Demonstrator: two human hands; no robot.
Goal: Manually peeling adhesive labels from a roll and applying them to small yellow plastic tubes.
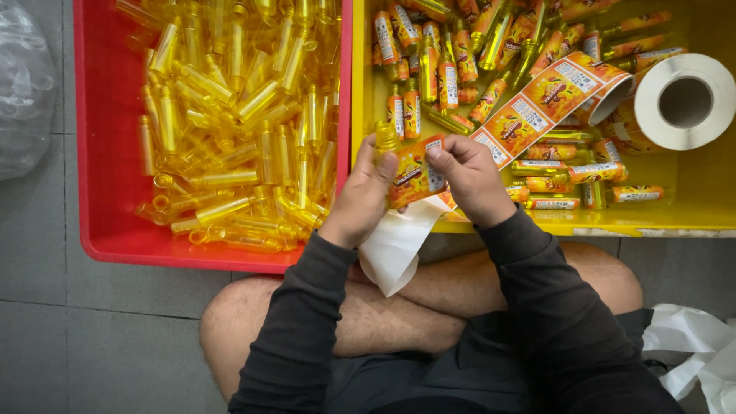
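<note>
The left hand (360, 201) is gripping a small yellow bottle (387, 146) just above the near edge of the yellow crate (360, 92), its thumb and fingers curled tight around the bottle's body so that only the ribbed neck and a strip of the side are showing. The right hand (469, 180) is pressing an orange label (414, 172) onto that bottle, its thumb tip and forefinger pinched together on the label's right edge while the other fingers are folding loosely underneath. A strip of labels (537, 111) is running from the right hand up to a label roll (678, 103) lying on its side in the yellow crate, among labelled bottles (452, 73) that are piling up across its floor. White backing paper (395, 245) is hanging down from below the hands, resting against the person's crossed bare legs. To the left, the red crate (103, 153) is holding a heap of unlabelled yellow bottles (238, 115). Both arms are wearing dark sleeves. A crumpled white sheet (690, 341) is lying on the grey tiled floor at lower right.
</note>
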